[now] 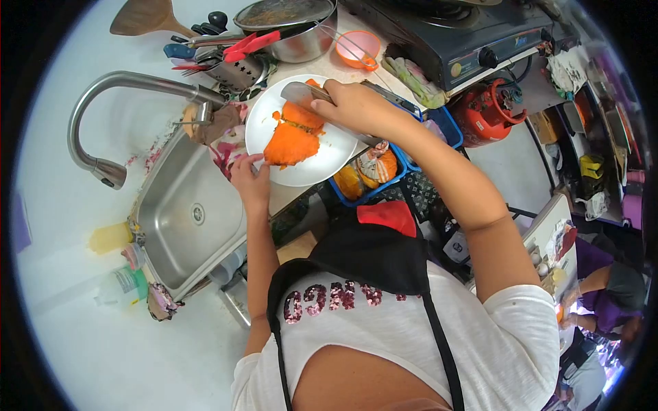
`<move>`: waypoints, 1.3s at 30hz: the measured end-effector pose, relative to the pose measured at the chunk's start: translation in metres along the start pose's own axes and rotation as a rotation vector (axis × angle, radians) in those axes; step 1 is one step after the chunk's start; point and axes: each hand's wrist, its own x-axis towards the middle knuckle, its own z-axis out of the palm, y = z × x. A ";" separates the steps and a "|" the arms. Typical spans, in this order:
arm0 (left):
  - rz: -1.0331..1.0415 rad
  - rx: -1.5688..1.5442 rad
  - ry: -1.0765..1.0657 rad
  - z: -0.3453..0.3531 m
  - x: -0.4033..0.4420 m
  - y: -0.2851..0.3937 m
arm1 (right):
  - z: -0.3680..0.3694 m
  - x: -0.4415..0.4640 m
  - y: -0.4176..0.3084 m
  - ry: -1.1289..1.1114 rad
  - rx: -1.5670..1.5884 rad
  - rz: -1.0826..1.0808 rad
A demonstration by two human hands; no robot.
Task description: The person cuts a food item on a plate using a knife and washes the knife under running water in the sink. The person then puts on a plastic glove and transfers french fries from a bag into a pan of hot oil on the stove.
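A white plate (329, 164) beside the sink carries orange, breaded-looking food (293, 144), split into pieces with darker filling showing between them. My right hand (356, 108) is closed round a knife (296, 94) with a broad metal blade, held over the plate's far side. The blade's tip is beside the upper orange piece; whether it touches cannot be told. My left hand (251, 179) has its fingers bent at the plate's near left rim, beside the larger orange piece, and appears to grip the rim.
A steel sink (199, 214) with a curved tap (103, 79) lies left. Behind are a utensil holder (236, 72), a covered pot (301, 44) and an orange strainer (358, 49). A gas stove (473, 51), red cylinder (486, 113) and blue basket (353, 198) are right. Another person (603, 288) works far right.
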 end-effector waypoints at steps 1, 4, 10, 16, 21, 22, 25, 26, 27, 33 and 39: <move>-0.014 -0.007 -0.010 0.000 0.001 -0.002 | -0.002 -0.002 0.001 -0.005 0.005 0.014; -0.053 -0.117 -0.031 -0.009 0.004 0.011 | -0.001 -0.007 0.010 0.039 0.006 0.005; -0.011 0.036 -0.020 -0.020 0.012 0.025 | -0.015 -0.025 0.010 -0.077 0.157 0.123; 0.045 0.143 -0.131 -0.032 0.024 0.032 | -0.029 -0.042 0.013 -0.237 0.306 0.204; 0.090 0.228 -0.183 -0.032 0.029 0.032 | -0.041 -0.051 0.007 -0.351 0.168 0.177; 0.100 0.229 -0.196 -0.031 0.028 0.031 | -0.041 -0.050 0.005 -0.363 0.096 0.161; 0.112 0.190 -0.182 -0.026 0.025 0.025 | -0.038 -0.043 -0.002 -0.413 -0.022 0.135; 0.104 0.186 -0.182 -0.026 0.023 0.027 | -0.036 -0.041 -0.004 -0.432 -0.046 0.129; 0.095 0.182 -0.181 -0.026 0.021 0.031 | -0.033 -0.038 -0.005 -0.427 -0.061 0.116; 0.037 0.114 -0.225 -0.027 0.020 0.028 | -0.018 -0.025 -0.005 -0.470 -0.101 0.045; -0.008 0.093 -0.208 -0.028 0.021 0.024 | -0.010 -0.023 0.001 -0.494 -0.152 0.035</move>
